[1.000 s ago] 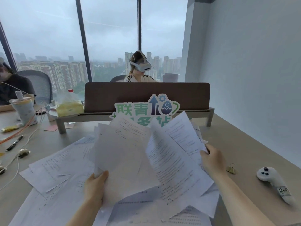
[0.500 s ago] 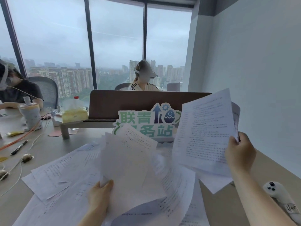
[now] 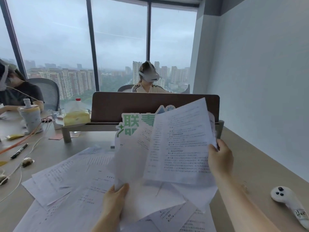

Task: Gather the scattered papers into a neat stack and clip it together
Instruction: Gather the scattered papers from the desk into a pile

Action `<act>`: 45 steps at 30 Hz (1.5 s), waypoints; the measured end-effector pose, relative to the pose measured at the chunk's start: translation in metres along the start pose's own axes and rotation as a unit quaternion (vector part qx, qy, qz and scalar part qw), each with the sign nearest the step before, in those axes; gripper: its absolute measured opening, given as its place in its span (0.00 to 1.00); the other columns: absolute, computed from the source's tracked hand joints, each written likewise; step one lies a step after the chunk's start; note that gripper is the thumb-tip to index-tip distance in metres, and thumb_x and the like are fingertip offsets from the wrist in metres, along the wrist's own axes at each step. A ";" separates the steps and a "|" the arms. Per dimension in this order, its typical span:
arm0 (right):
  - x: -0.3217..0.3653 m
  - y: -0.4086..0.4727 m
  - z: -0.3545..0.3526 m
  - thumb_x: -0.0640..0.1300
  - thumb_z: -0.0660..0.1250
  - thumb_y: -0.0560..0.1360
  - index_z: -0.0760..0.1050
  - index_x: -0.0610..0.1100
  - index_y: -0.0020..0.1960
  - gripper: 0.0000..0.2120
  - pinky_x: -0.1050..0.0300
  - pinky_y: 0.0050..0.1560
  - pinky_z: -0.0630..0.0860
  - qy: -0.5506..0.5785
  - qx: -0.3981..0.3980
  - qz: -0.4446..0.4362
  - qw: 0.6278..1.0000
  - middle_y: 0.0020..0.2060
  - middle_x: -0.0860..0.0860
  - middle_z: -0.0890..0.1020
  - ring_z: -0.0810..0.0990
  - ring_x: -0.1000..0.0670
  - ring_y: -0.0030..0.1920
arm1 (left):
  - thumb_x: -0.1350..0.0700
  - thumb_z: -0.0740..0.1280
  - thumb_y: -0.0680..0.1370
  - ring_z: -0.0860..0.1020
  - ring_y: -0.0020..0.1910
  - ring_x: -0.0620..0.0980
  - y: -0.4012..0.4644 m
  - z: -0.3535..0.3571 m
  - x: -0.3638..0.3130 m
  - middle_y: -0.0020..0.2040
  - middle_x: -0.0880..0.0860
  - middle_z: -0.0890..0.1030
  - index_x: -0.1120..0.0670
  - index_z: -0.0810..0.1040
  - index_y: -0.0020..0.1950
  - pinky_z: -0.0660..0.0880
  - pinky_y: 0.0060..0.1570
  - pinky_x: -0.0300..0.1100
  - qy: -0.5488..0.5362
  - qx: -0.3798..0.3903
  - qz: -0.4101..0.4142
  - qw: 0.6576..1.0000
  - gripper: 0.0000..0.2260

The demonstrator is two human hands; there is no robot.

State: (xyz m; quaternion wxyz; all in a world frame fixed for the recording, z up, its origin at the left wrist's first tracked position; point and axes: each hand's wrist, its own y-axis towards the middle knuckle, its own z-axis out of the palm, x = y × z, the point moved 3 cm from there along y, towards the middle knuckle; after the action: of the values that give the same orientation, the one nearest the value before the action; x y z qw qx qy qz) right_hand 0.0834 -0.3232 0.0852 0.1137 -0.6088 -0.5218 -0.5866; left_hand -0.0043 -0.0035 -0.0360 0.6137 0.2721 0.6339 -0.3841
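Observation:
Printed white papers lie scattered over the desk (image 3: 250, 158), overlapping one another (image 3: 70, 178). My left hand (image 3: 115, 200) pinches the bottom edge of a few raised sheets (image 3: 133, 158) near the middle. Held up in my right hand (image 3: 220, 159) by its right edge is a printed sheet (image 3: 180, 148), tilted and overlapping the left bundle. More loose sheets (image 3: 175, 213) rest flat beneath both hands. I see no clip in this view.
A white handheld controller (image 3: 291, 201) lies at the right edge. A brown divider panel (image 3: 117, 106) on a riser stands behind with a green-lettered sign (image 3: 132, 123). Left: pen (image 3: 19, 151), cables, bottle (image 3: 31, 118), tissue pack (image 3: 76, 115). Two people sit beyond.
My right hand lifted a sheet off the pile, swung it up to the right, then brought it back left over the sheets in my left hand. The camera view tilted upward.

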 end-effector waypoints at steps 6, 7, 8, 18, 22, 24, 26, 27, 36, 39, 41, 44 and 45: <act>-0.014 -0.025 0.028 0.39 0.61 0.75 0.65 0.49 0.33 0.13 0.56 0.32 0.61 0.014 0.089 0.070 0.993 0.29 0.51 0.72 0.69 0.49 0.30 | 0.62 0.70 0.75 0.81 0.37 0.55 -0.007 0.006 -0.001 0.39 0.56 0.85 0.62 0.81 0.52 0.76 0.34 0.42 -0.046 0.060 -0.022 0.997 0.07; -0.015 -0.028 0.030 0.39 0.61 0.75 0.68 0.49 0.35 0.11 0.56 0.32 0.63 0.012 0.111 0.080 0.991 0.30 0.50 0.74 0.70 0.49 0.31 | 0.62 0.71 0.74 0.82 0.36 0.55 -0.007 0.006 -0.001 0.38 0.55 0.86 0.61 0.82 0.51 0.76 0.33 0.42 -0.049 0.063 -0.023 0.996 0.07; -0.017 -0.031 0.032 0.40 0.62 0.75 0.71 0.47 0.38 0.08 0.56 0.33 0.64 0.012 0.131 0.090 0.987 0.32 0.49 0.76 0.71 0.49 0.32 | 0.62 0.71 0.74 0.82 0.36 0.55 -0.008 0.006 -0.001 0.37 0.55 0.86 0.60 0.82 0.51 0.77 0.33 0.42 -0.056 0.069 -0.026 0.996 0.06; -0.034 -0.053 0.052 0.48 0.72 0.70 0.74 0.56 0.62 0.21 0.48 0.55 0.79 0.128 0.262 0.226 0.929 0.55 0.54 0.83 0.83 0.50 0.52 | 0.60 0.71 0.75 0.84 0.35 0.53 -0.015 0.013 -0.007 0.38 0.56 0.87 0.57 0.83 0.48 0.79 0.36 0.44 -0.081 0.105 -0.028 0.991 0.03; -0.039 -0.057 0.058 0.54 0.75 0.69 0.63 0.54 0.74 0.37 0.41 0.64 0.74 0.137 0.288 0.289 0.903 0.65 0.51 0.77 0.79 0.43 0.62 | 0.63 0.69 0.76 0.83 0.28 0.49 -0.018 0.016 -0.008 0.33 0.54 0.85 0.56 0.82 0.46 0.78 0.27 0.41 -0.079 0.125 -0.019 0.989 0.03; -0.038 -0.060 0.062 0.47 0.78 0.69 0.66 0.51 0.71 0.35 0.36 0.57 0.78 0.185 0.296 0.323 0.880 0.60 0.47 0.81 0.82 0.41 0.56 | 0.67 0.72 0.72 0.82 0.29 0.52 -0.018 0.019 -0.009 0.34 0.56 0.85 0.58 0.82 0.45 0.79 0.27 0.40 -0.082 0.148 -0.018 0.985 0.05; -0.036 -0.065 0.062 0.41 0.80 0.66 0.67 0.50 0.68 0.35 0.32 0.49 0.80 0.230 0.305 0.362 0.850 0.56 0.43 0.83 0.84 0.37 0.51 | 0.71 0.70 0.72 0.82 0.29 0.52 -0.018 0.022 -0.010 0.33 0.56 0.85 0.60 0.81 0.42 0.79 0.28 0.41 -0.075 0.166 -0.017 0.983 0.07; -0.038 -0.066 0.063 0.39 0.81 0.64 0.67 0.49 0.67 0.36 0.30 0.46 0.80 0.247 0.305 0.374 0.840 0.55 0.41 0.83 0.84 0.36 0.50 | 0.73 0.67 0.73 0.82 0.28 0.50 -0.019 0.022 -0.011 0.31 0.55 0.84 0.61 0.80 0.42 0.78 0.26 0.40 -0.066 0.172 -0.016 0.983 0.08; -0.034 -0.057 0.054 0.25 0.68 0.71 0.74 0.47 0.61 0.25 0.37 0.45 0.82 0.317 0.301 0.300 0.848 0.52 0.43 0.85 0.86 0.37 0.48 | 0.50 0.56 0.82 0.82 0.55 0.56 -0.007 0.020 -0.023 0.58 0.58 0.83 0.53 0.81 0.60 0.78 0.55 0.53 -0.118 0.271 -0.065 0.953 0.16; -0.022 -0.055 0.048 0.25 0.66 0.72 0.75 0.47 0.60 0.23 0.39 0.46 0.82 0.324 0.313 0.250 0.857 0.51 0.44 0.86 0.86 0.39 0.48 | 0.40 0.53 0.81 0.81 0.55 0.62 0.003 0.019 -0.030 0.56 0.60 0.84 0.51 0.83 0.59 0.75 0.57 0.58 -0.116 0.277 -0.086 0.950 0.24; -0.014 -0.053 0.045 0.25 0.66 0.73 0.75 0.47 0.61 0.23 0.36 0.49 0.81 0.324 0.320 0.216 0.864 0.51 0.44 0.86 0.86 0.38 0.49 | 0.41 0.52 0.81 0.83 0.46 0.57 0.008 0.020 -0.037 0.48 0.55 0.85 0.48 0.81 0.58 0.78 0.46 0.51 -0.093 0.270 -0.068 0.956 0.21; -0.001 -0.051 0.040 0.27 0.68 0.73 0.76 0.46 0.61 0.21 0.34 0.51 0.80 0.330 0.330 0.181 0.866 0.52 0.43 0.86 0.85 0.37 0.50 | 0.46 0.61 0.78 0.82 0.43 0.54 0.014 0.020 -0.057 0.49 0.55 0.84 0.51 0.78 0.60 0.78 0.39 0.47 -0.088 0.269 -0.022 0.959 0.15; 0.003 -0.050 0.039 0.28 0.68 0.73 0.77 0.47 0.60 0.21 0.35 0.51 0.80 0.327 0.329 0.169 0.870 0.52 0.42 0.85 0.85 0.37 0.50 | 0.49 0.67 0.75 0.82 0.44 0.55 0.017 0.018 -0.065 0.52 0.57 0.83 0.52 0.78 0.61 0.79 0.38 0.47 -0.091 0.268 -0.008 0.959 0.16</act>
State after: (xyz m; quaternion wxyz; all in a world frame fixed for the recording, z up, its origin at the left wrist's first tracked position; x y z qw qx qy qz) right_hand 0.0677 -0.2715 0.0530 0.5689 -0.3883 -0.5066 -0.5186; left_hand 0.0262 -0.0005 0.0259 0.5706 0.3855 0.4510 -0.5677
